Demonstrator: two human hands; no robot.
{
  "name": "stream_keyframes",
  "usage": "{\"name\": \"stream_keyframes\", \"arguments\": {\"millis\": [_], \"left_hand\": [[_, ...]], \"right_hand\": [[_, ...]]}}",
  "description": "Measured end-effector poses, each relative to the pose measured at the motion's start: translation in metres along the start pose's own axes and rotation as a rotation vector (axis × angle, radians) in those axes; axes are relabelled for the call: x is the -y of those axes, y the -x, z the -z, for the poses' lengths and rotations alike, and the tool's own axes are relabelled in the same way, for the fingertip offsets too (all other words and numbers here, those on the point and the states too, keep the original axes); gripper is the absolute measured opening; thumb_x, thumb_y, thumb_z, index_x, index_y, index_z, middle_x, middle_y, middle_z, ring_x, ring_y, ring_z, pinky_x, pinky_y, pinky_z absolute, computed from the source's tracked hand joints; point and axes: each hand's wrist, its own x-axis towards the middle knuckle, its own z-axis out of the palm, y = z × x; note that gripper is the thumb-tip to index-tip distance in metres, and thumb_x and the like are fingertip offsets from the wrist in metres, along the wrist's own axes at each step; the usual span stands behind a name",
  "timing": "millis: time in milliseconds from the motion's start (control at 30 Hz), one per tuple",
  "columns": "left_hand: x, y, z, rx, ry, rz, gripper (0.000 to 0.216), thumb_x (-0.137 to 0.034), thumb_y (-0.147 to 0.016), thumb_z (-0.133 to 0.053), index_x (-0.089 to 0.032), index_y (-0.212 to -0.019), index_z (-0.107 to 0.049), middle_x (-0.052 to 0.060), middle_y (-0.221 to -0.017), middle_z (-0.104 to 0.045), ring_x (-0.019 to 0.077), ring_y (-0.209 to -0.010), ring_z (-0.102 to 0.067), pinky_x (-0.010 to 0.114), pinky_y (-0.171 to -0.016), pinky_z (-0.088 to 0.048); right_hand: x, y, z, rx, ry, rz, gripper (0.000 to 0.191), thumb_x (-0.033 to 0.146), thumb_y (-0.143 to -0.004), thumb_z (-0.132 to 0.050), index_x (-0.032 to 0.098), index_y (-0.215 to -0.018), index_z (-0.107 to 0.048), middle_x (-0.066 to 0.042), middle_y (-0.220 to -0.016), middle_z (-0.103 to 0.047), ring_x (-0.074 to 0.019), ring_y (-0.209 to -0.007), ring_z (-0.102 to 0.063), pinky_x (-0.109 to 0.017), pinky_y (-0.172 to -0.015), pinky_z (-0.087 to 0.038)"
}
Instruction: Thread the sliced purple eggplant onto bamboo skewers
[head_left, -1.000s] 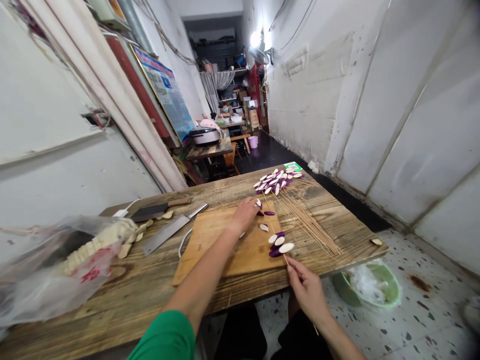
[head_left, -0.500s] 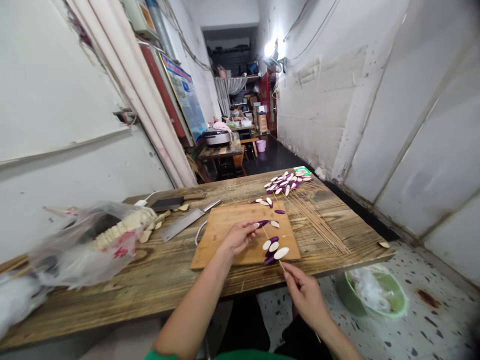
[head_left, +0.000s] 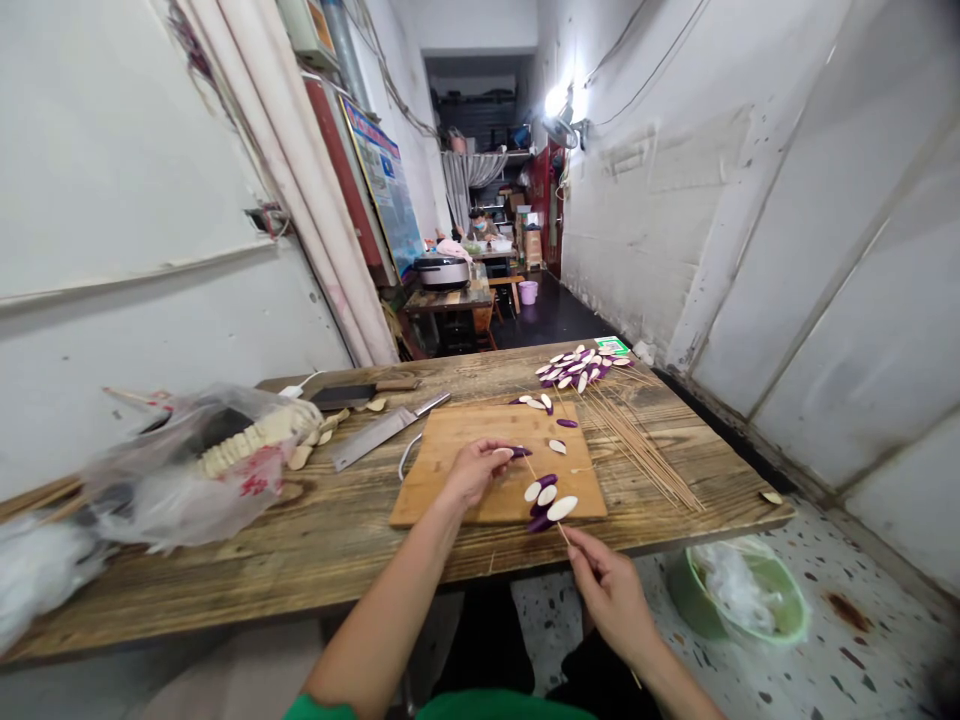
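Observation:
My right hand (head_left: 609, 578) is closed around a thin wooden skewer (head_left: 564, 534), which slants up and left over the near edge of the cutting board (head_left: 450, 470). Several purple-skinned eggplant slices (head_left: 561, 508) are threaded along it. Above the board, my left hand (head_left: 480, 472) pinches one more eggplant slice (head_left: 517, 452) at the skewer's tip; whether the tip has pierced it I cannot tell. Loose on the board lie a pale-faced slice (head_left: 557, 446), a purple piece (head_left: 568, 423) and a small group of slices (head_left: 535, 402) at the far edge.
Finished eggplant skewers (head_left: 581, 368) are heaped at the table's far right, sticks pointing toward me. A cleaver (head_left: 382, 436) and a dark-bladed knife (head_left: 345, 397) lie left of the board, beside a plastic bag (head_left: 180, 480) of pale slices. A green bin (head_left: 739, 595) stands below right. Another person sits far back.
The view has shifted slightly, moving the background rightward. My left hand has tilted the pinched eggplant slice flatter at the skewer's tip. My right hand keeps its hold.

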Motion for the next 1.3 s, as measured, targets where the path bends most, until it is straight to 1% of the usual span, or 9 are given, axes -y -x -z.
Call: {"name": "stream_keyframes", "arguments": {"millis": [167, 267, 400, 533, 600, 767, 933, 1133, 1300], "left_hand": [[-0.01, 0.002, 0.007, 0.213, -0.073, 0.055, 0.037, -0.027, -0.06, -0.079, -0.01, -0.089, -0.066, 0.007, -0.077, -0.066, 0.0149, -0.065, -0.063, 0.025, -0.06, -0.048], [-0.011, 0.004, 0.006, 0.292, -0.078, 0.093, 0.045, -0.032, -0.062, -0.079, -0.012, -0.1, -0.064, 0.007, -0.075, -0.065, 0.0154, -0.067, -0.063, 0.026, -0.062, -0.049], [-0.004, -0.001, 0.003, 0.228, -0.036, 0.07, 0.053, -0.026, -0.059, -0.082, -0.014, -0.106, -0.063, 0.005, -0.078, -0.066, 0.0101, -0.06, -0.06, 0.021, -0.055, -0.047], [0.002, -0.005, 0.0, 0.167, 0.017, 0.106, 0.033, -0.028, -0.061, -0.081, -0.009, -0.085, -0.069, 0.006, -0.074, -0.066, 0.0081, -0.06, -0.058, 0.017, -0.055, -0.046], [0.002, -0.004, -0.002, 0.173, 0.041, 0.122, 0.028, -0.027, -0.063, -0.079, -0.009, -0.082, -0.07, 0.006, -0.074, -0.067, 0.008, -0.063, -0.059, 0.017, -0.058, -0.047], [-0.004, 0.001, -0.005, 0.207, 0.089, 0.142, 0.025, -0.015, -0.067, -0.076, -0.01, -0.091, -0.071, 0.009, -0.087, -0.069, 0.0077, -0.067, -0.061, 0.015, -0.06, -0.049], [-0.002, 0.0, -0.002, 0.19, 0.099, 0.156, 0.023, -0.014, -0.069, -0.074, -0.009, -0.092, -0.07, 0.009, -0.083, -0.069, 0.0075, -0.062, -0.061, 0.014, -0.055, -0.049], [0.002, 0.001, 0.0, 0.155, 0.142, 0.189, 0.024, -0.016, -0.07, -0.073, -0.009, -0.092, -0.068, 0.011, -0.086, -0.07, 0.0135, -0.073, -0.066, 0.024, -0.069, -0.054], [0.0, 0.004, -0.001, 0.178, 0.148, 0.194, 0.023, -0.015, -0.068, -0.075, -0.008, -0.089, -0.068, 0.01, -0.087, -0.07, 0.0148, -0.076, -0.066, 0.028, -0.075, -0.055]], "right_hand": [[-0.003, 0.0, 0.004, 0.008, 0.026, 0.001, 0.032, 0.032, -0.087, -0.047, 0.018, -0.11, -0.065, -0.009, -0.105, -0.07, -0.0197, -0.095, -0.066, -0.031, -0.085, -0.052], [-0.005, 0.002, 0.004, 0.028, 0.042, 0.004, 0.031, 0.031, -0.087, -0.047, 0.02, -0.109, -0.066, -0.008, -0.104, -0.071, -0.0192, -0.095, -0.066, -0.03, -0.086, -0.052], [-0.004, 0.004, 0.005, 0.05, 0.041, 0.003, 0.031, 0.03, -0.088, -0.046, 0.019, -0.11, -0.065, -0.008, -0.104, -0.07, -0.0186, -0.096, -0.066, -0.029, -0.086, -0.052], [-0.005, 0.004, 0.007, 0.052, 0.034, 0.001, 0.031, 0.029, -0.088, -0.046, 0.019, -0.111, -0.065, -0.008, -0.105, -0.07, -0.0188, -0.098, -0.065, -0.029, -0.087, -0.051], [-0.006, 0.003, 0.007, 0.059, 0.029, -0.001, 0.032, 0.029, -0.088, -0.046, 0.018, -0.111, -0.065, -0.008, -0.106, -0.07, -0.019, -0.098, -0.065, -0.029, -0.087, -0.051], [-0.006, 0.003, 0.006, 0.045, 0.02, -0.003, 0.031, 0.029, -0.088, -0.047, 0.019, -0.111, -0.065, -0.007, -0.103, -0.071, -0.0194, -0.097, -0.066, -0.03, -0.087, -0.051], [-0.004, 0.003, 0.005, 0.023, 0.011, 0.004, 0.03, 0.03, -0.087, -0.048, 0.021, -0.109, -0.067, -0.006, -0.103, -0.071, -0.0198, -0.094, -0.067, -0.031, -0.085, -0.053], [-0.003, 0.001, 0.004, 0.031, 0.006, -0.002, 0.031, 0.03, -0.087, -0.048, 0.02, -0.109, -0.067, -0.007, -0.103, -0.071, -0.0199, -0.094, -0.067, -0.031, -0.085, -0.053], [-0.001, 0.001, 0.005, 0.042, 0.006, 0.001, 0.031, 0.031, -0.088, -0.047, 0.022, -0.111, -0.066, -0.006, -0.104, -0.07, -0.0199, -0.095, -0.066, -0.031, -0.085, -0.053]]}}
